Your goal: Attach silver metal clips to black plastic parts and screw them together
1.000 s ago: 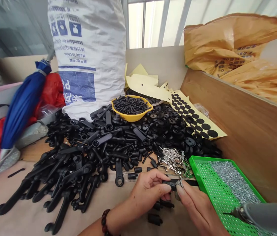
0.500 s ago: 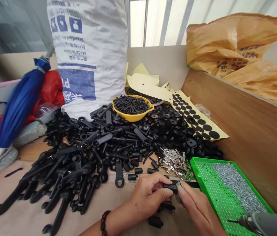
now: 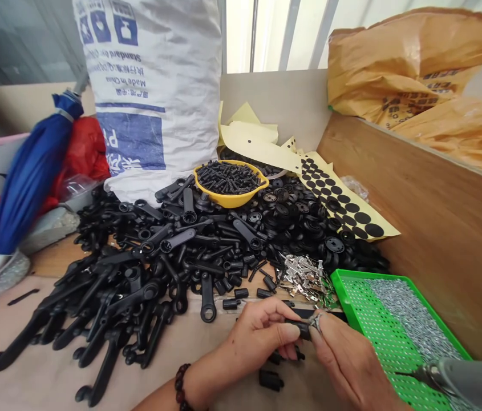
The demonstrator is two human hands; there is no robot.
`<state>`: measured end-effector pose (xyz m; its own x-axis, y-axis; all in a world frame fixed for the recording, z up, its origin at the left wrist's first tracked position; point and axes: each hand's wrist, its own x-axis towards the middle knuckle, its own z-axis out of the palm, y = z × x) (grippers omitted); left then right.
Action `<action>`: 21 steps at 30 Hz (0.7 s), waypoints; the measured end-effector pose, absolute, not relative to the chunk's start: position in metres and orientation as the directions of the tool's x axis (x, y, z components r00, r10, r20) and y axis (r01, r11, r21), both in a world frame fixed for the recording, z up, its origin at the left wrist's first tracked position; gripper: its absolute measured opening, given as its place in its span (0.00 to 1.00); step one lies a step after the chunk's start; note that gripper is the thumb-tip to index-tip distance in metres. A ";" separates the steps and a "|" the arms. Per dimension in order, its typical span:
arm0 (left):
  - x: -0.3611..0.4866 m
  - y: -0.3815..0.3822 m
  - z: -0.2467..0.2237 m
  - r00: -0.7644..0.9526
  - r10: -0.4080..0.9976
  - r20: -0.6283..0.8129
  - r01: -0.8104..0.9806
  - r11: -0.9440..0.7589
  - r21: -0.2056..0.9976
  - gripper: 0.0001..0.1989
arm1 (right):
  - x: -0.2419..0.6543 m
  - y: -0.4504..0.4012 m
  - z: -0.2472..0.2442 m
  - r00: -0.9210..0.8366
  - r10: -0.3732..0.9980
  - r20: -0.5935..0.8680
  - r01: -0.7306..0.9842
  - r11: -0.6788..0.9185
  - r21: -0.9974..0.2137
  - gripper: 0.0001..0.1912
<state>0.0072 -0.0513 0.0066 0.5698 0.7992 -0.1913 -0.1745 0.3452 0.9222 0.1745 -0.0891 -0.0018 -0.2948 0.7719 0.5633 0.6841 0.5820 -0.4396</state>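
My left hand [image 3: 262, 331] pinches a short black plastic cylinder [image 3: 298, 329] between thumb and fingers, holding it level above the tabletop. My right hand [image 3: 347, 354] closes with thumb and bent fingers on the cylinder's right end. Something small and silvery shows at those right fingertips; I cannot make out what it is. Below the hands lie a few similar black cylinders [image 3: 271, 379], partly hidden by them. Just beyond is a heap of small shiny metal clips [image 3: 304, 274], with more loose black cylinders [image 3: 241, 293] to its left.
Black plastic crank-like handles [image 3: 112, 308] are heaped left and centre, round black discs [image 3: 309, 214] behind. A yellow bowl [image 3: 230, 200] holds black ridged pins. At right stand a green tray [image 3: 381, 337] of small metal pieces, a power driver [image 3: 463, 379] and a wooden side board [image 3: 429, 217].
My right hand has turned and its fingers have curled further round the cylinder's end. The left hand keeps its hold almost in place. The camera view has shifted slightly.
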 end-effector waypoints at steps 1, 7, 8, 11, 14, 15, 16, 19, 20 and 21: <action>0.007 -0.051 0.007 0.579 0.789 -0.206 -0.194 0.379 0.905 0.18 | 0.175 -0.088 -0.002 -0.313 0.751 0.582 0.692 0.600 -0.402 0.10; 0.008 -0.054 0.004 0.591 0.768 -0.247 -0.219 0.448 0.867 0.19 | 0.174 -0.092 -0.004 -0.305 0.723 0.619 0.700 0.611 -0.369 0.11; 0.009 -0.055 0.003 0.573 0.786 -0.230 -0.206 0.410 0.888 0.18 | 0.173 -0.093 -0.005 -0.279 0.753 0.596 0.689 0.589 -0.422 0.12; 0.008 -0.058 0.003 0.507 0.854 -0.114 -0.134 0.209 0.969 0.12 | 0.170 -0.098 -0.007 -0.218 0.865 0.452 0.615 0.481 -0.625 0.14; 0.006 -0.061 0.004 0.446 0.892 0.070 -0.006 -0.076 0.997 0.07 | 0.168 -0.102 -0.012 -0.133 0.950 0.282 0.566 0.307 -0.765 0.16; 0.005 -0.061 0.004 0.435 0.892 0.119 0.031 -0.147 0.989 0.06 | 0.169 -0.104 -0.014 -0.089 0.966 0.243 0.561 0.250 -0.789 0.16; 0.004 -0.061 0.004 0.429 0.891 0.148 0.058 -0.191 0.980 0.06 | 0.169 -0.105 -0.016 -0.046 0.976 0.215 0.559 0.203 -0.804 0.17; 0.003 -0.059 0.005 0.442 0.886 0.137 0.098 -0.200 0.975 0.06 | 0.170 -0.106 -0.019 0.015 0.983 0.184 0.558 0.144 -0.817 0.18; 0.002 -0.058 0.006 0.456 0.882 0.120 0.117 -0.193 0.974 0.07 | 0.170 -0.106 -0.019 0.002 0.983 0.186 0.560 0.153 -0.814 0.18; 0.002 -0.057 0.007 0.472 0.875 0.105 0.146 -0.195 0.970 0.07 | 0.170 -0.106 -0.018 -0.023 0.980 0.195 0.565 0.174 -0.807 0.18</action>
<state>0.0020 -0.0574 0.0066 0.4719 0.8754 0.1051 0.1461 -0.1952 0.9698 0.1695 -0.1057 -0.0175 -0.0232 0.9805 0.1953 0.5648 0.1741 -0.8066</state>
